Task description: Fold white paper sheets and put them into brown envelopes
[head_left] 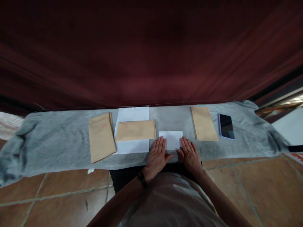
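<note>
A small white sheet of paper (173, 138), perhaps folded, lies flat on the grey cloth (170, 116) in front of me. My left hand (157, 154) rests flat on its left edge, fingers stretched out and thumb apart. On the right edge lies my right hand (190, 153), also flat with its fingers extended. Just left of the paper is a brown envelope (136, 130), set crosswise over larger white sheets (133, 147). Neither hand grips anything.
Farther left sits a pile of brown envelopes (101, 138). To the right are another brown envelope stack (204, 124) and a phone (226, 126). A dark red curtain (151, 63) hangs behind the cloth-covered surface. Tiled floor (63, 195) shows below its near edge.
</note>
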